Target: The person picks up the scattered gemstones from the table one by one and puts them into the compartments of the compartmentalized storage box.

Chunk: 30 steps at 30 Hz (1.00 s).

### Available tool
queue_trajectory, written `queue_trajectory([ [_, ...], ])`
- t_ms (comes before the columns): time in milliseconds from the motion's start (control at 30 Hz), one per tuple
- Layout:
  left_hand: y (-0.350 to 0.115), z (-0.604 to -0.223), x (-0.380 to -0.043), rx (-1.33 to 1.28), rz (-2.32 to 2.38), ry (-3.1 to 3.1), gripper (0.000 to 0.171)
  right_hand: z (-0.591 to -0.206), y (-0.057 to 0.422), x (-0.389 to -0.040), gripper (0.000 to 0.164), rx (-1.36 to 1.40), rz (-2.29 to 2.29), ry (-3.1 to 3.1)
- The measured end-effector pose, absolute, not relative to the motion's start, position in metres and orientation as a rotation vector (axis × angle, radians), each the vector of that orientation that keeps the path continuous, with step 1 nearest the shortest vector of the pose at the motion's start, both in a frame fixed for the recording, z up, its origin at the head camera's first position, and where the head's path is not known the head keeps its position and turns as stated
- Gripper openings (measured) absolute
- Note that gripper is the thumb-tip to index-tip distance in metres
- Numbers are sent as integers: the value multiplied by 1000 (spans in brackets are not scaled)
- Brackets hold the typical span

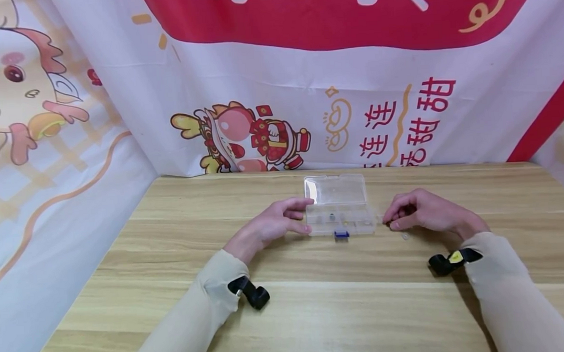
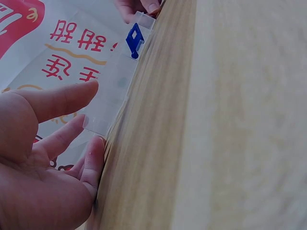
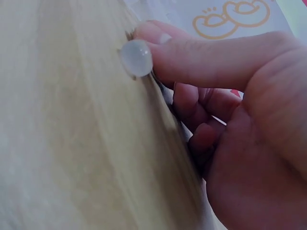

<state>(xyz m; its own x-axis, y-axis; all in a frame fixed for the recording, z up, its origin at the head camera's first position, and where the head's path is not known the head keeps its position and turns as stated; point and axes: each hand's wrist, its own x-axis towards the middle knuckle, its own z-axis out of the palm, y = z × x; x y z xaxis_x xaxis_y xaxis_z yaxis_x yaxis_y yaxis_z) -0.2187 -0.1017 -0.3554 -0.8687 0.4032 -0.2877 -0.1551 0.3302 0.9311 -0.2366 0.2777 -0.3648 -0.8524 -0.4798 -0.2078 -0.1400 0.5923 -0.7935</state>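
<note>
A clear plastic compartment box (image 1: 321, 227) lies with its lid (image 1: 341, 189) raised at the back and a blue latch (image 1: 342, 235) at the front. A few tiny pieces sit in its compartments. At the box's left end my left hand (image 1: 284, 218) touches it with spread, loosely bent fingers, the thumb by the front corner. Just off the right end, my right hand (image 1: 423, 212) pinches a tiny brownish piece (image 3: 129, 35) between thumb and forefinger, low over the table; the fingertips mostly hide it. A round translucent bead (image 3: 136, 58) lies on the table by that thumb.
The wood-grain table (image 1: 316, 321) runs back to a white and red printed cloth (image 1: 258, 67) behind the box. Another printed cloth (image 1: 75, 206) hangs along the left side. Black straps with small cameras (image 1: 254, 292) are on both wrists.
</note>
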Motion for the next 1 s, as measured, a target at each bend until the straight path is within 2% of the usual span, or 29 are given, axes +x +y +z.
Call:
queue_trajectory([
  [400, -100, -355, -221, 203, 1562, 2128, 68, -351, 275, -233, 17, -476, -1132, 2551],
  [1000, -102, -358, -221, 209, 1563, 2125, 69, -331, 247, -227, 26, -528, -1269, 2579],
])
